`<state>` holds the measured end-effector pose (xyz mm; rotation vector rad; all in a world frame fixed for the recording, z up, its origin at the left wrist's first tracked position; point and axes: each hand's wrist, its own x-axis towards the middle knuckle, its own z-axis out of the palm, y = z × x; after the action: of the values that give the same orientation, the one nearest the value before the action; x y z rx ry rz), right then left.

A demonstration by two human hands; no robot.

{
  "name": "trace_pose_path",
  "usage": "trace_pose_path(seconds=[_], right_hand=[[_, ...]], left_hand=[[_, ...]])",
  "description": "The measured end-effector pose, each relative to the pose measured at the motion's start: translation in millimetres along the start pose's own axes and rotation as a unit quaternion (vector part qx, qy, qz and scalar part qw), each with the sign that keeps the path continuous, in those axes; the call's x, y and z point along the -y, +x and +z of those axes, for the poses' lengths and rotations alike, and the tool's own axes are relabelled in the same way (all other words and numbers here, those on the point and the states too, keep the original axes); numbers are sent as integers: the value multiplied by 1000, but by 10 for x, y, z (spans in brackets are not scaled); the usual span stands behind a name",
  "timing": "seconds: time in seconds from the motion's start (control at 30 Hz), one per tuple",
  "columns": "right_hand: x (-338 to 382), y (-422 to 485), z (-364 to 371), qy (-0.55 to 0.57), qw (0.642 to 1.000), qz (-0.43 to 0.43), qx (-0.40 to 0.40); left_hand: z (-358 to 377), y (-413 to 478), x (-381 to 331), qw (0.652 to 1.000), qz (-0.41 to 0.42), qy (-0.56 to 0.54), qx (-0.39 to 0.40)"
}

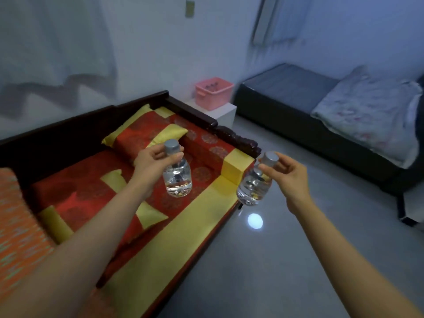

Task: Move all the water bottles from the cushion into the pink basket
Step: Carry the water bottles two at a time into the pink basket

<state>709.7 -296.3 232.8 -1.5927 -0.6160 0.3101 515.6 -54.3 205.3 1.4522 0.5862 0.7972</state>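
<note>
Bottle on the left [177, 177] hangs upright over the red and yellow cushion [75, 187], its neck gripped by the left hand [153, 162]. Well behind, the pink basket [213, 94] sits on a white stand [227, 114]. Bottle on the right [253, 188] hangs slightly tilted past the cushion's edge, above the floor [275, 260], pinched under its cap by the right hand [289, 179]

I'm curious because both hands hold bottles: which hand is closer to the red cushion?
Left. The left hand, holding a water bottle, is above the red cushion. The right hand, with a second water bottle, is out past its yellow edge, over the floor.
</note>
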Motion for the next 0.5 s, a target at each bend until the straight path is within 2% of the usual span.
trace_pose_path(seconds=[0.27, 0.5], right_hand=[[-336, 1054, -1261, 17, 996, 1, -84], [-758, 2112, -1867, 27, 992, 6, -124]], left_hand=[[1618, 837, 134, 998, -9, -2, 59], [2548, 1816, 308, 995, -16, 35, 94]])
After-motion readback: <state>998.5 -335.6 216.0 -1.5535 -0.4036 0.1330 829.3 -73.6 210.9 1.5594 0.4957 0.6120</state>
